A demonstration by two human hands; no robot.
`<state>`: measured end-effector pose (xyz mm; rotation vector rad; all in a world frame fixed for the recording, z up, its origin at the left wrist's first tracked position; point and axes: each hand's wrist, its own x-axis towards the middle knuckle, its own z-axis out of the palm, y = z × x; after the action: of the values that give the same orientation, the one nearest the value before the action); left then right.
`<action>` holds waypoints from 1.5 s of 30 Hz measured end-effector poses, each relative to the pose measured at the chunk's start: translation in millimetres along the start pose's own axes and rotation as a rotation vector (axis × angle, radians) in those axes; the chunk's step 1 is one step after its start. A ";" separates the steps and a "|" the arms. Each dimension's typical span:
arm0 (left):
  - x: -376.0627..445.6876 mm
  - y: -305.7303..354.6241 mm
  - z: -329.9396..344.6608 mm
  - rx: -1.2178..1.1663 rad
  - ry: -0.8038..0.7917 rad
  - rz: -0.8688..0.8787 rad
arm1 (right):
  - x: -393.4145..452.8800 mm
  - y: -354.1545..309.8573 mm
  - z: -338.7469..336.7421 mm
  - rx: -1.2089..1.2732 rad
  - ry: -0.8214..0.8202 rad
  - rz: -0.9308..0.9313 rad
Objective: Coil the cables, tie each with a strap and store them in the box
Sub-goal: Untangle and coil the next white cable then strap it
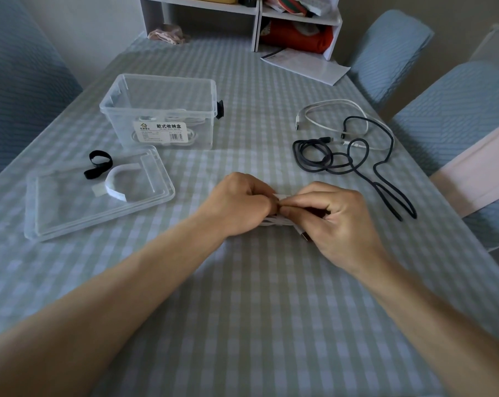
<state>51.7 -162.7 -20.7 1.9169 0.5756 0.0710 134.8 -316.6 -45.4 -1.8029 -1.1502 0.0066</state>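
My left hand [239, 206] and my right hand [335, 216] meet at the table's middle, both curled round a coiled white cable [274, 222] that is mostly hidden under them. Between the fingertips shows a white strap [281, 197], pinched by both hands. A clear plastic box [162, 110] stands open at the back left with a white coiled cable inside. Its clear lid [99, 193] lies in front, carrying a black strap [99, 164] and a white strap [116, 183]. Loose at the right lie a black cable [357, 164] and a white cable [328, 116].
A checked cloth covers the table [242, 310]. A white shelf unit [256, 21] stands at the far edge, with a white paper [305, 64] in front of it. Blue-covered chairs [457, 110] line the right side.
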 end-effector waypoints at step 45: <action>-9.0 -14.4 -0.5 0.156 0.067 0.448 | -2.1 5.4 -13.6 0.188 -0.012 0.323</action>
<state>38.5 -161.7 -31.3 2.1727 0.1893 0.3878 143.7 -328.2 -42.9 -1.8009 -0.8264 0.3058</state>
